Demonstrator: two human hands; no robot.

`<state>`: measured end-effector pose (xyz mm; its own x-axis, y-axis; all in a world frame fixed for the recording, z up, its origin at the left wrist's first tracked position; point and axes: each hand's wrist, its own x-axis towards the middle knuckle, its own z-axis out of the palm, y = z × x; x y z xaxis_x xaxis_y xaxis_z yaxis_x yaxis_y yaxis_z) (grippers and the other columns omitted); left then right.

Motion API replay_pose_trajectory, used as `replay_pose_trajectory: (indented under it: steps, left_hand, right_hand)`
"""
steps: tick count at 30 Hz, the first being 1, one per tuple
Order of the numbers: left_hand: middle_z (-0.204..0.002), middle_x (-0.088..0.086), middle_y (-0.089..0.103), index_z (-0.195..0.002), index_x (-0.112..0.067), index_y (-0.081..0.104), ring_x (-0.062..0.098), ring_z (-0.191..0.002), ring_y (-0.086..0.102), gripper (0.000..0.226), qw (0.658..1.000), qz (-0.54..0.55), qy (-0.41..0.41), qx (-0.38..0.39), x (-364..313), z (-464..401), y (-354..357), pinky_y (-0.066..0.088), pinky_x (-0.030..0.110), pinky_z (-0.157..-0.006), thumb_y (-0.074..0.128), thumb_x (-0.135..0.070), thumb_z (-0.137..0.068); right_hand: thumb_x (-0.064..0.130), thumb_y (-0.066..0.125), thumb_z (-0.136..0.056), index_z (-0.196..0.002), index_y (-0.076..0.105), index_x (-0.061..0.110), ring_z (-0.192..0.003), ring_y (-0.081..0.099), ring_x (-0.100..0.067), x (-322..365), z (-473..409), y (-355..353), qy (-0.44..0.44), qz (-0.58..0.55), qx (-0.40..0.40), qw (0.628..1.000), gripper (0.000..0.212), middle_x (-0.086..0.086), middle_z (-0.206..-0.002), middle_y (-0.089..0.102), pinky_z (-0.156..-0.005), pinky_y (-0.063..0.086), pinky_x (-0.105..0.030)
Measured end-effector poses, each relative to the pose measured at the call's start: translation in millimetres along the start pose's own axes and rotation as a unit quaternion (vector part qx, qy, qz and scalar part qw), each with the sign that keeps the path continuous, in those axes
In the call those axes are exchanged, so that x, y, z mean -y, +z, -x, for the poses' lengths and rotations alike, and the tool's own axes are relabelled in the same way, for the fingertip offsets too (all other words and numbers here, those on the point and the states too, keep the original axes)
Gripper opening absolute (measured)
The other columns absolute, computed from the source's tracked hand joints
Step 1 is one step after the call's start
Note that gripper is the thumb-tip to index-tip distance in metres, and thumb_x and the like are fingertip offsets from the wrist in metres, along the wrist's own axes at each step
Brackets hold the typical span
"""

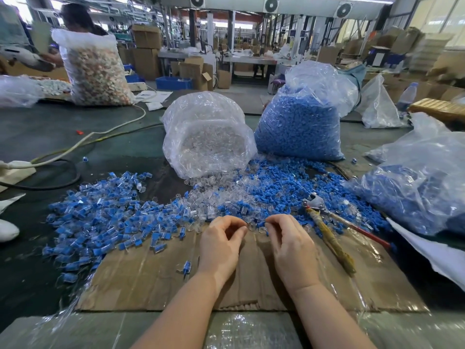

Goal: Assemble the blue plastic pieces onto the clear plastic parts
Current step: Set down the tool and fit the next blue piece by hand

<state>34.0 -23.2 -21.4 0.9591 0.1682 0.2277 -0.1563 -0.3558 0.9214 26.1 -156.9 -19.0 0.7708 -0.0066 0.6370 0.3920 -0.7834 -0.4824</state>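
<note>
Both hands rest on a taped cardboard sheet (156, 280) at the near edge of the table (37, 137), fingers curled. The left hand (221, 245) pinches something small and clear; the right hand (289, 243) pinches a blue piece (261, 224). Beyond them lie loose clear parts (214, 197), two bags and pliers (324, 215).

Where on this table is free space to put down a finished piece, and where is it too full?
Free: the bare cardboard below the left hand, near one stray blue piece, and between both wrists. Crowded: the assembled pile at left, the loose parts ahead of the fingers, the pliers beside the right hand.
</note>
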Motion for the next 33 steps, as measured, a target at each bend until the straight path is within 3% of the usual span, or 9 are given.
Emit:
replay_pose_trajectory:
  steps: [5, 8, 17, 25, 30, 33]
  left_hand:
    - [-0.075, -0.008, 0.067, -0.078, -0.033, 0.063, 0.008, -0.072, 0.064, 0.027, 0.997, 0.067, -0.037, 0.018, 2.0, -0.3, 1.5, 0.053, 0.021, -0.070, 0.064, -0.007, -0.085]
    - [-0.072, -0.007, 0.066, -0.084, -0.037, 0.064, 0.008, -0.067, 0.062, 0.031, 0.996, 0.069, -0.042, 0.029, 2.2, -0.8, 1.9, 0.051, 0.019, -0.063, 0.061, -0.007, -0.087]
    - [-0.074, 0.016, 0.063, -0.084, -0.012, 0.062, 0.013, -0.061, 0.064, 0.016, 0.979, 0.175, -0.084, 0.068, -5.4, 1.9, 0.0, 0.053, 0.022, -0.057, 0.058, 0.003, -0.087]
    - [-0.070, 0.011, 0.062, -0.086, -0.008, 0.061, 0.005, -0.056, 0.063, 0.013, 0.978, 0.166, -0.080, 0.098, -6.9, 3.0, -2.2, 0.051, 0.016, -0.055, 0.058, 0.004, -0.086]
    - [-0.072, 0.008, 0.066, -0.087, -0.012, 0.064, 0.008, -0.060, 0.064, 0.016, 0.979, 0.169, -0.084, 0.077, -5.4, 2.3, -1.9, 0.051, 0.018, -0.057, 0.055, 0.002, -0.089]
    - [-0.070, 0.007, 0.065, -0.089, -0.015, 0.063, 0.012, -0.062, 0.063, 0.018, 0.977, 0.178, -0.091, 0.070, -5.4, 2.7, -1.9, 0.051, 0.019, -0.058, 0.053, 0.001, -0.090]
  right_hand:
    - [0.010, 0.067, -0.084, -0.080, 0.061, 0.009, -0.066, 0.056, -0.016, 1.8, 0.3, -0.3, -0.010, -0.006, 0.019, 1.000, 0.007, 0.001, -0.074, 0.062, -0.063, 0.038, -0.018]
    - [0.011, 0.067, -0.084, -0.077, 0.059, 0.010, -0.064, 0.055, -0.017, 2.4, -0.2, -0.1, -0.019, -0.005, 0.032, 0.999, 0.010, 0.001, -0.072, 0.059, -0.062, 0.035, -0.019]
    - [0.014, 0.070, -0.081, -0.072, 0.056, 0.013, -0.059, 0.053, -0.017, 3.0, -0.4, 2.6, -0.034, 0.043, 0.048, 0.997, 0.016, 0.003, -0.066, 0.057, -0.055, 0.035, -0.022]
    - [0.013, 0.076, -0.073, -0.066, 0.055, 0.014, -0.052, 0.053, -0.018, 3.1, 0.7, 4.2, -0.052, 0.066, 0.053, 0.995, 0.022, 0.002, -0.060, 0.057, -0.051, 0.036, -0.020]
    - [0.020, 0.063, -0.084, -0.075, 0.061, 0.012, -0.066, 0.054, -0.016, 3.8, 0.3, 0.5, -0.043, 0.025, 0.050, 0.997, 0.012, 0.002, -0.070, 0.058, -0.060, 0.041, -0.025]
    - [0.011, 0.066, -0.084, -0.087, 0.064, 0.008, -0.079, 0.056, -0.020, 0.6, -3.5, -4.9, 0.000, 0.021, 0.008, 1.000, 0.005, -0.002, -0.083, 0.060, -0.073, 0.044, -0.031]
